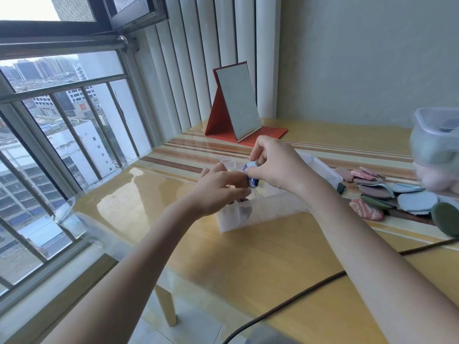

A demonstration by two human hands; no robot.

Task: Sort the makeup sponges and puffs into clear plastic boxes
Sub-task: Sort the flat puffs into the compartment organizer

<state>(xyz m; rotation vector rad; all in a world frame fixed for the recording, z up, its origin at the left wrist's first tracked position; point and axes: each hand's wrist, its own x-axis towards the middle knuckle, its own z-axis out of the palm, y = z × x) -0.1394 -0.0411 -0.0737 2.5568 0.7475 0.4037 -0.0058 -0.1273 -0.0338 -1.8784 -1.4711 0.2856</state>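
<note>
Two hands meet over a yellow worktop (260, 259), the largest thing in view, beside a barred window. On it stands a long clear box (263, 211) with dividers; a dark puff (244, 207) already lies in its near left compartment. Farther right a heap of puffs (387, 194), pink, brown, grey and green, waits unsorted, and a second clear tub (434, 135) shows blurred at the edge. Above the box the right hand (275, 165) has its grip pinched round a small blue-grey puff (252, 175), fingers curled tight; the left hand (221, 189) touches the same puff, fingers bent, though whether it truly grips it I cannot tell. Judging by this, one piece is being placed. Next comes lowering it into a compartment and letting go, upright so it fits.
</note>
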